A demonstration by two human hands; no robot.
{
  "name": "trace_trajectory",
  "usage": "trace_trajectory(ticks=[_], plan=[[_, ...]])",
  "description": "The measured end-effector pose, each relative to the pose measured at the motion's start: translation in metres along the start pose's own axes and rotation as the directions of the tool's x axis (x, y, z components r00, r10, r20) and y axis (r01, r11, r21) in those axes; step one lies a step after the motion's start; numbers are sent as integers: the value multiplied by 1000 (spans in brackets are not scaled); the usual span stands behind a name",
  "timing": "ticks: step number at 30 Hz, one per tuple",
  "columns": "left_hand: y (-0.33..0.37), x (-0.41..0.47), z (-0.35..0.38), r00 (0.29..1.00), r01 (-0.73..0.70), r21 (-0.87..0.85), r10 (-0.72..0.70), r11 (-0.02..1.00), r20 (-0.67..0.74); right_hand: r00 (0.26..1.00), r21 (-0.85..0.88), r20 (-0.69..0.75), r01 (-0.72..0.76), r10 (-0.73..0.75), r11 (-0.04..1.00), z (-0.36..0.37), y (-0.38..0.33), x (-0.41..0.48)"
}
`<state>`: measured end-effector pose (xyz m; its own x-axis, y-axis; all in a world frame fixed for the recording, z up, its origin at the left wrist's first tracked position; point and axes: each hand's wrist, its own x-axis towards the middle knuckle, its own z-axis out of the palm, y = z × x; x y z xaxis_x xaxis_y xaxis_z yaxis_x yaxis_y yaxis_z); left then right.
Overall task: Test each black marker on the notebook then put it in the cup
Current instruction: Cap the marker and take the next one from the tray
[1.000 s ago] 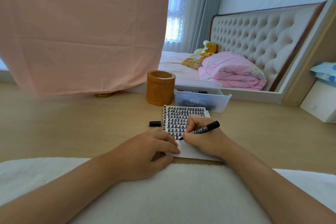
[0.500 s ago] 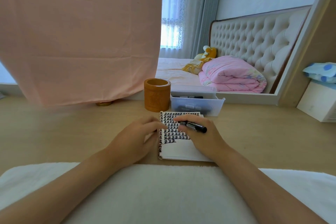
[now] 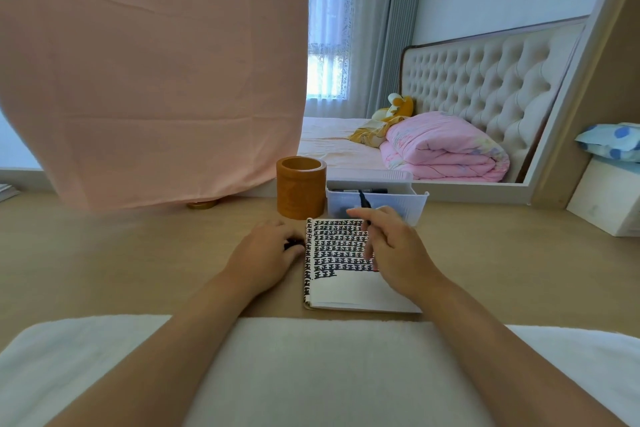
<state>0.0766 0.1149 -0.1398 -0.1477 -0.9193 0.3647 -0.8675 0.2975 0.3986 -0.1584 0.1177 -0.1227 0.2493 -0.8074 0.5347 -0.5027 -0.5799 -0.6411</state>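
Marker (image 3: 363, 206), black, is being gripped nearly upright by the right hand (image 3: 391, 250) above the far edge of the notebook (image 3: 337, 253), lifted off the page since a second ago. The left hand (image 3: 266, 253) is now covering the cap (image 3: 293, 245) on the table (image 3: 138, 253) near the cup (image 3: 300, 187); its grip cannot be determined.

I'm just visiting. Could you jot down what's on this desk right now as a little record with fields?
Notebook: open, most rows filled with black marks
Cup: brown, upright, behind the notebook
Bin: clear, markers inside, right of the cup
Right hand: holds a black marker above the notebook
Left hand: fingers over a small black cap; grip unclear
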Motion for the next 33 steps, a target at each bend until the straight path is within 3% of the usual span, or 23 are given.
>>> trace_trajectory(ticks=[3, 7, 18, 26, 33], plan=[[4, -3, -6, 992, -65, -117, 51, 991, -118, 995, -230, 7, 94, -95, 969, -2, -2, -1], [10, -6, -6, 986, -54, -244, 13, 968, -169, 999, -274, 45, 1, 12, 962, 0, -5, -1], [15, -11, -7, 979, -147, -223, 110, 964, -171, 990, -375, 77, 139, -118, 916, 2, -6, -3], [20, -10, -10, 975, -217, -223, 202, 950, -91, 983, -330, 105, 176, -149, 928, 4, -10, -4], [25, -12, -13, 982, -151, -230, 172, 961, 74, 971, -371, 144, 233, -192, 899, 4, -7, 0]])
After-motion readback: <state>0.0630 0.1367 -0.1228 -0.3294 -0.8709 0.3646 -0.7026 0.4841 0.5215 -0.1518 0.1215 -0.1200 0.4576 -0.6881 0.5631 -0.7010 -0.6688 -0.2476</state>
